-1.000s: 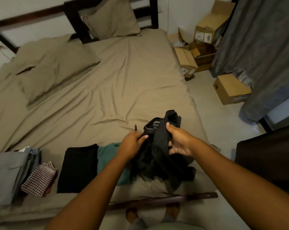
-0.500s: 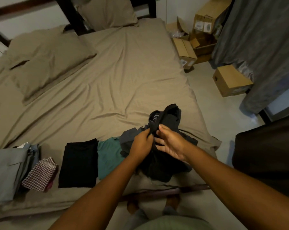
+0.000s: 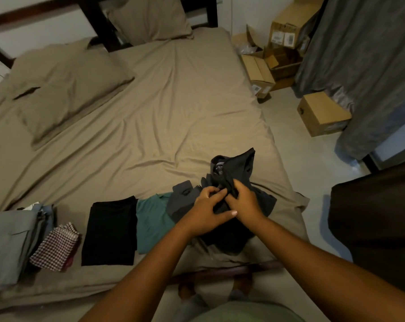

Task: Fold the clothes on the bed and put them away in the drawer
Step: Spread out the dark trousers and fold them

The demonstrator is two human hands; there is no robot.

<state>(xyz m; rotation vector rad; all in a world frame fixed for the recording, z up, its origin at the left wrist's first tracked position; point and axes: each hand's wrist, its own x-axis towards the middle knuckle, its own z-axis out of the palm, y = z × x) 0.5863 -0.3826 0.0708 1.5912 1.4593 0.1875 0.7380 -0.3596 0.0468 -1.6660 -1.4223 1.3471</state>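
Though crumpled, dark labelled shirt

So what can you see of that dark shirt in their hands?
A black collared shirt, soft cloth, bunched, not yet folded. Its collar stands raised, showing a neck label too small to read. It lies at the bed's near edge, against a teal garment. The left hand and right hand both grip its front below the collar.

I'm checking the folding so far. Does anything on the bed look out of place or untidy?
Only the dark shirt: it is bunched up, gripped by the left hand and right hand, and part of it lies over the folded teal garment. The black garment and checked cloth lie folded.
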